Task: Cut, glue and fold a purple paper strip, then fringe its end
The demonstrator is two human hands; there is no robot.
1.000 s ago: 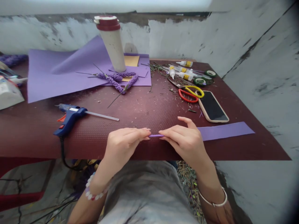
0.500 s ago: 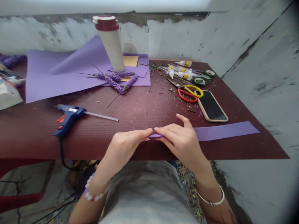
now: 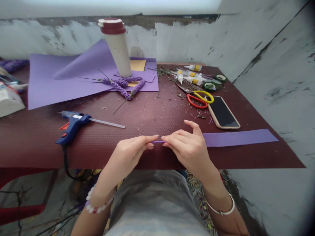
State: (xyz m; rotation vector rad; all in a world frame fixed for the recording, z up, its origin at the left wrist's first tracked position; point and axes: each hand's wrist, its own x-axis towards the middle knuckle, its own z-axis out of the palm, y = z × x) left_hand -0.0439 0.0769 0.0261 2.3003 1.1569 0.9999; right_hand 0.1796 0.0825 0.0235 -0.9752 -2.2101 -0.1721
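Observation:
Close to the front edge of the table, my left hand (image 3: 128, 153) pinches one end of a narrow folded purple strip (image 3: 157, 142) between thumb and fingers. My right hand (image 3: 188, 147) pinches the same strip just to the right, one finger raised. A short length shows between the fingertips, seen nearly edge-on. From behind my right hand a flat purple paper strip (image 3: 241, 138) runs to the right across the table. Whether it joins the folded piece is hidden by the hand.
A blue glue gun (image 3: 76, 124) with a glue stick lies left. Behind are purple paper sheets (image 3: 46, 88), a lidded cup (image 3: 116, 49) and purple fuzzy stems (image 3: 123, 91). Scissors (image 3: 200, 99), a phone (image 3: 223, 113), small bottles (image 3: 194, 80) and green tape (image 3: 209, 86) lie right.
My left hand has shifted a little left, and the fingertips of my two hands are slightly farther apart. The flat strip's far end has slid a bit to the right.

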